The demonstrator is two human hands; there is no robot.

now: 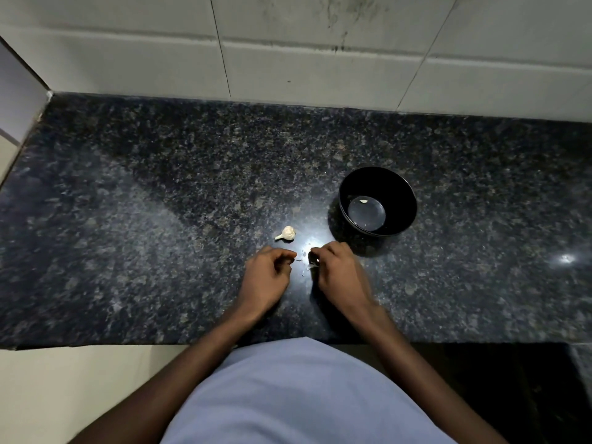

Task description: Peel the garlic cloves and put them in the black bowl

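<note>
A partial garlic bulb (287, 233) with a short stem lies on the dark granite counter (160, 219). The black bowl (404, 193) stands to its right, with one pale peeled clove (363, 201) at the bottom. My left hand (267, 277) hovers just below the bulb with its fingers curled; what it holds is hidden. My right hand (338, 272) sits beside it, near the bowl's front, and pinches a small pale garlic clove (312, 265) at its fingertips. Tiny skin flakes (299, 261) lie between the two hands.
A white tiled wall (320, 59) rises behind the counter. The counter's left end meets a pale side wall (19, 100), and its front edge (128, 344) runs just before my body. A bright light reflection (566, 258) shines at the right.
</note>
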